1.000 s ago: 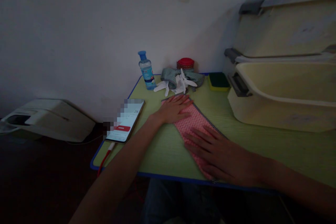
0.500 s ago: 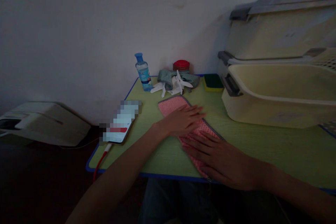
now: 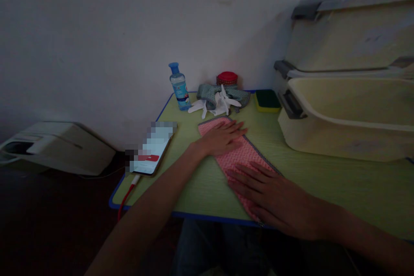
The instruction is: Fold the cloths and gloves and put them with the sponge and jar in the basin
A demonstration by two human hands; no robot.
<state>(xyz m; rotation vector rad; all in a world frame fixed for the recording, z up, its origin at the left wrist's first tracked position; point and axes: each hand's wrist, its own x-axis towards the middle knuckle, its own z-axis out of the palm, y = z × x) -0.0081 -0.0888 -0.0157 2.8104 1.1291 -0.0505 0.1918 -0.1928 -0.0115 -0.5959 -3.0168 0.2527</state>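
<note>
A pink textured cloth (image 3: 234, 153) with a dark checked edge lies as a long narrow strip, slanting from the middle of the table to its front edge. My left hand (image 3: 221, 139) rests flat on its far part, fingers stretched toward the right. Over the near part lies my right hand (image 3: 271, 196), palm down with fingers spread, hiding some of the cloth and its right border. Neither hand grips the cloth; both press or rest on top of it.
On the green table (image 3: 194, 185) are a phone (image 3: 154, 151) with a red cable, a blue bottle (image 3: 180, 88), white gloves (image 3: 221, 102) on a grey-green cloth (image 3: 207, 92), a red-lidded container (image 3: 227, 78), a sponge (image 3: 268, 100) and a cream basket (image 3: 330, 138). A large bin (image 3: 349, 43) stands behind.
My left hand slid along the cloth toward my right hand, then moved back toward the far end. My right hand has stayed on the near part. The view shifted slightly.
</note>
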